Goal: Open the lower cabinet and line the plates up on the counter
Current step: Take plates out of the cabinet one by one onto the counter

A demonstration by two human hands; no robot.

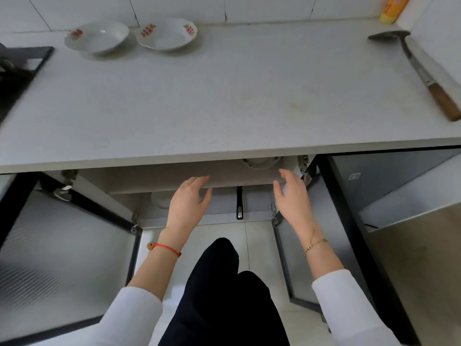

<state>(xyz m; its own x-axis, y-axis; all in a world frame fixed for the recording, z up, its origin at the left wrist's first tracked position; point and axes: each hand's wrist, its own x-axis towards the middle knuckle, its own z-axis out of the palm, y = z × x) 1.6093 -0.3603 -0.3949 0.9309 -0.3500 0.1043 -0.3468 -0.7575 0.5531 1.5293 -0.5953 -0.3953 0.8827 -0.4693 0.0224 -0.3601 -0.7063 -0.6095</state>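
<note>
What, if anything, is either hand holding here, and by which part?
Nothing is held. The left hand and right hand are both open, reaching toward the white dishes on the cabinet shelf, not touching them.

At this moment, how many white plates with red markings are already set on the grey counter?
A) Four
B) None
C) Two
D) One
C: two shallow white plates with red markings, one on the left and one on the right, sit side by side at the back of the grey counter, while both hands reach empty toward the open lower cabinet.
</note>
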